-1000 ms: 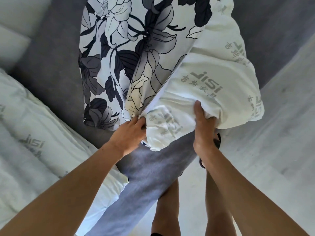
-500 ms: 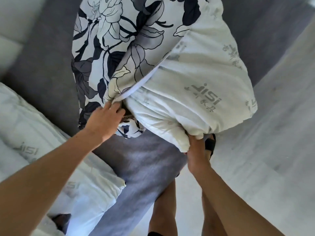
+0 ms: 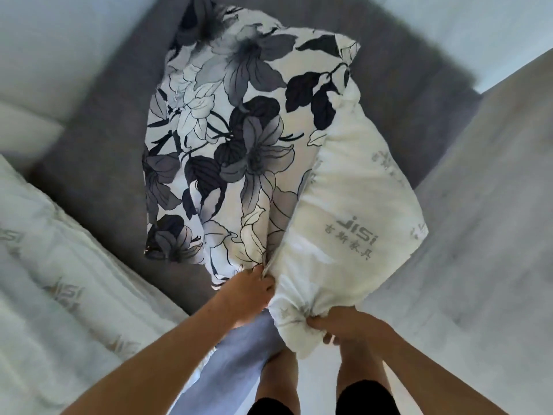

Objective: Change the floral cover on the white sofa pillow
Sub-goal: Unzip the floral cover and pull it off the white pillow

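Grey print reading "jisi", seen upside down, is showing on the white fabric pillow [image 3: 353, 223] that is sticking out of the black, grey and white floral cover. A line of small Chinese characters is being displayed right beside that logo, too blurred to be read. Fainter grey marks nearer the pillow's edges cannot be made out. The same "jisi" logo is being repeated on the second white pillow [image 3: 59, 280] at the left, blurred.

Grey sofa seat [image 3: 98, 163] is filling the middle of view. Two bare white pillows [image 3: 59, 283] with grey "jisi" print are lying on its left part, overlapping, blurred. Pale grey floor [image 3: 478, 235] is running along the sofa's right edge.
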